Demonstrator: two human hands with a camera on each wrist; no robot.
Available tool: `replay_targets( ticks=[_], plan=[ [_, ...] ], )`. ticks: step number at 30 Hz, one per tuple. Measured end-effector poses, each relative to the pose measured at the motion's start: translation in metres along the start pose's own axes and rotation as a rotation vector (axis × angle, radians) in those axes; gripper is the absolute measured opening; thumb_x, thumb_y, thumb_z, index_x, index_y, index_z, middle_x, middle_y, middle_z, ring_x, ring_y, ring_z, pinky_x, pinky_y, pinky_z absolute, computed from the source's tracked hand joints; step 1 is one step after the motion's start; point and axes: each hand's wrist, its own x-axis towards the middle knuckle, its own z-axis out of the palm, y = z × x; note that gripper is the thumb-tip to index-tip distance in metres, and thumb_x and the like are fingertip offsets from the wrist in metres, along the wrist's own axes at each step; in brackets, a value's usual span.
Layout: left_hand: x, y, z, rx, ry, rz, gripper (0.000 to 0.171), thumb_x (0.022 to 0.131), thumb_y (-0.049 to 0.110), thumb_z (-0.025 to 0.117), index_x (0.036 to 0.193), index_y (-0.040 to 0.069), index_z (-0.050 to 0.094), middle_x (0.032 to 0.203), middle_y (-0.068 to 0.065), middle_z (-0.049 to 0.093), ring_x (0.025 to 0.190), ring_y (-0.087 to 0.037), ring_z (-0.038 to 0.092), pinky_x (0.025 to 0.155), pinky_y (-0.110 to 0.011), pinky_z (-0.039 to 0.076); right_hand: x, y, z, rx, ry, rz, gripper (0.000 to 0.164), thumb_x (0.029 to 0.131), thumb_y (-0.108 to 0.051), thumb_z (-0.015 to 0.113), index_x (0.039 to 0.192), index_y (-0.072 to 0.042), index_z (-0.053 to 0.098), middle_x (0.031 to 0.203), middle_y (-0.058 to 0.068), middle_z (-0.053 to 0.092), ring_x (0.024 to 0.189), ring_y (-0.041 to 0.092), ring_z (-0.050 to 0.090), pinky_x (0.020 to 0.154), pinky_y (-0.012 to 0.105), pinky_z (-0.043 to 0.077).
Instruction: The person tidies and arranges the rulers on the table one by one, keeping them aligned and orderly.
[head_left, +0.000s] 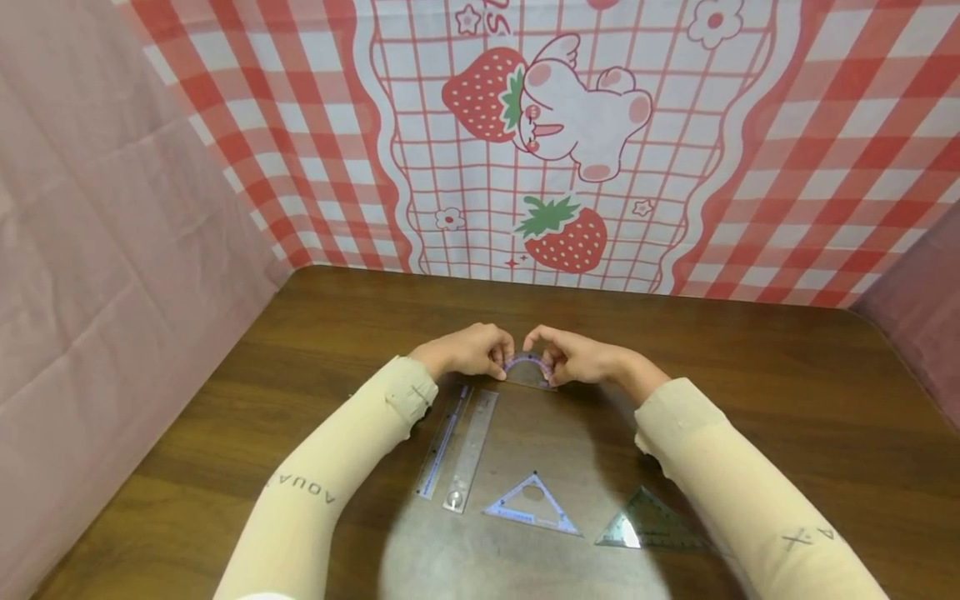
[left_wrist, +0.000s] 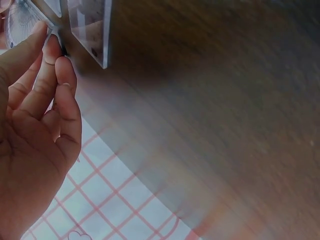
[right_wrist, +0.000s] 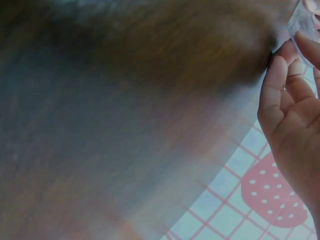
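A clear protractor (head_left: 528, 372) with a purple-marked arc lies between the two hands, its straight edge toward the person. My left hand (head_left: 478, 350) pinches its left end between thumb and fingers. At the right end, my right hand (head_left: 581, 358) pinches it the same way, with the index finger raised over the arc. The left wrist view shows the left thumb and fingertips on the protractor's corner (left_wrist: 22, 22). In the right wrist view, a corner of the protractor (right_wrist: 301, 27) sits between right thumb and fingers; the rest is cut off.
Nearer the person lie a ruler with a purple strip (head_left: 444, 446) and a wider clear ruler (head_left: 472, 454), side by side. Right of them are a purple-marked set square (head_left: 504, 505) and a greenish set square (head_left: 648, 525), partly behind the right sleeve. A patterned cloth (head_left: 480, 167) hangs behind the table.
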Motion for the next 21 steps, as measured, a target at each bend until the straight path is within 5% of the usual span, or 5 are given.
replay_targets(
  ticks=[21],
  plan=[
    [0.004,0.02,0.006,-0.022,-0.034,0.066,0.016,0.084,0.012,0.079,0.091,0.007,0.066,0.08,-0.003,0.069,0.071,-0.007,0.057,0.066,-0.017,0.047,-0.029,0.003,-0.003,0.0,-0.028,0.013,0.056,0.085,0.018,0.052,0.133,-0.003,0.033,0.087,0.01,0.055,0.077,0.018,0.052,0.068,0.03,0.046]
  ],
)
